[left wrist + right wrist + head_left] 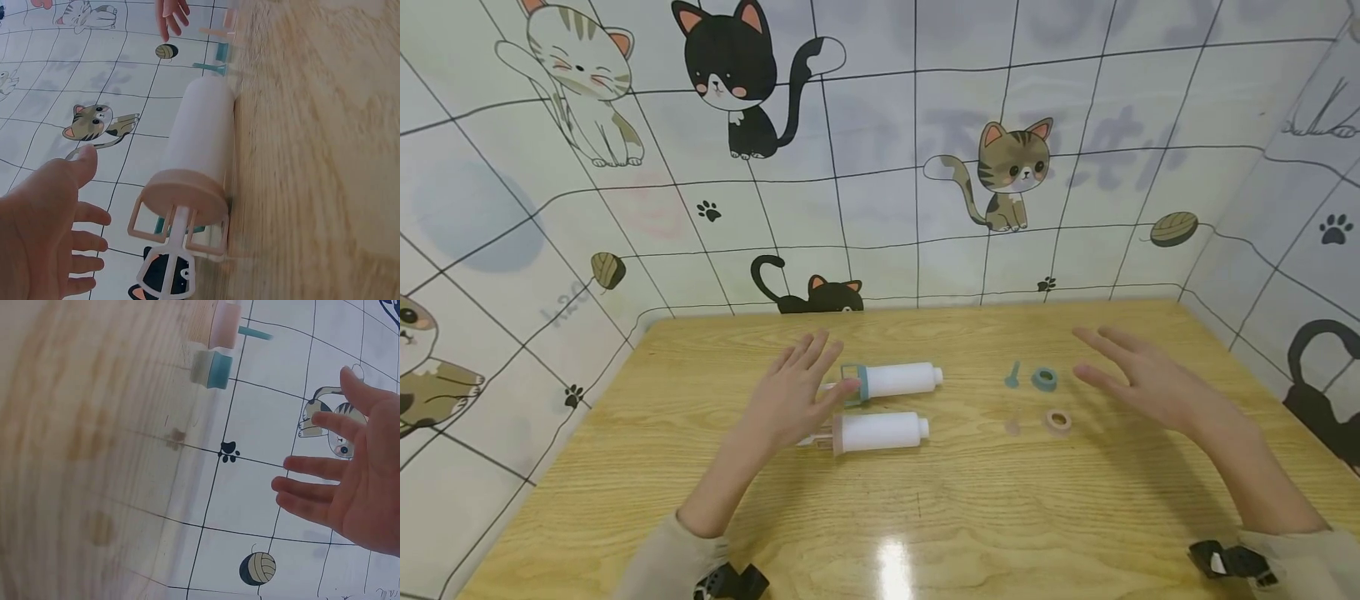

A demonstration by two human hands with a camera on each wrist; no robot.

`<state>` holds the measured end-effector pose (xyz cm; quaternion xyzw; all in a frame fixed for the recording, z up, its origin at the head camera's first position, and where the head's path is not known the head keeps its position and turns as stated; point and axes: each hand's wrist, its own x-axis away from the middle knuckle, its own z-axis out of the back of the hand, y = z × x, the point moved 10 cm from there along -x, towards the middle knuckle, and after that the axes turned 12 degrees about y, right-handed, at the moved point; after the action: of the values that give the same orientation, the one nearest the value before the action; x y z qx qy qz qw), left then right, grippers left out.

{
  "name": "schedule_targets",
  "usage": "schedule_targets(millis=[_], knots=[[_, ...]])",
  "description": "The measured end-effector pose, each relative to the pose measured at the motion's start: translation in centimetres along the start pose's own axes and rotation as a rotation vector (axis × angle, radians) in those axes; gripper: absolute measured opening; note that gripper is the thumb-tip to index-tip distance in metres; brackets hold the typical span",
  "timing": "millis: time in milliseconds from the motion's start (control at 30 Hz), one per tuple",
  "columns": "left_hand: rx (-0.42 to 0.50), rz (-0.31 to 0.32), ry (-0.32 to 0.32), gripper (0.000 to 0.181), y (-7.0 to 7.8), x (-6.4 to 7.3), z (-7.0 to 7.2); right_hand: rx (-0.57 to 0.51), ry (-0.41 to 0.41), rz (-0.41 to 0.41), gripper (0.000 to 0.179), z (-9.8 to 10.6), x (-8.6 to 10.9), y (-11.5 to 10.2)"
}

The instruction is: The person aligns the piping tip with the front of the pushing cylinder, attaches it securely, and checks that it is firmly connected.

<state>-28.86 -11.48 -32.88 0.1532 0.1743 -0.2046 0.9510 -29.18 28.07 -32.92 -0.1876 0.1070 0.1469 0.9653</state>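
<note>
White tubes: the blue-collared tube (900, 379) and pink-collared tube (883, 432) lie on their sides on the wooden table (985, 517); an off-centre knock might roll or swing them.
Left hand (797, 398): fingers straight, thumb apart, holding nothing; from my head view it hides part of both tubes, so I could misjudge a grip.
Right hand (1150, 385): fingers extended, thumb apart, nothing held, near the blue ring (1043, 387); a careless sweep could flick that away.
White plunger (178, 228): it protrudes from the pink collar (187, 187); lifting by it alone could, I judge, pull it out.
Small parts: blue peg (1012, 380), pink ring (1057, 431), pale pink piece (1012, 427); the last blends with the wood, so I could overlook it.
</note>
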Motion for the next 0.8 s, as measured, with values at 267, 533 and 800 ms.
schedule_targets(millis=[267, 533, 800], knots=[[0.022, -0.021, -0.025, 0.078, 1.5, -0.4, -1.0, -0.069, -0.033, 0.042, 0.067, -0.4, 0.5, -0.9], [0.06, -0.038, -0.01, 0.075, 2.8, -0.8, -1.7, -0.135, -0.059, 0.089, 0.064, -1.0, 0.9, -1.6], [0.098, -0.073, 0.03, 0.071, 4.5, -1.1, -1.9, -0.148, -0.081, 0.146, 0.059, -1.7, 1.2, -2.1]])
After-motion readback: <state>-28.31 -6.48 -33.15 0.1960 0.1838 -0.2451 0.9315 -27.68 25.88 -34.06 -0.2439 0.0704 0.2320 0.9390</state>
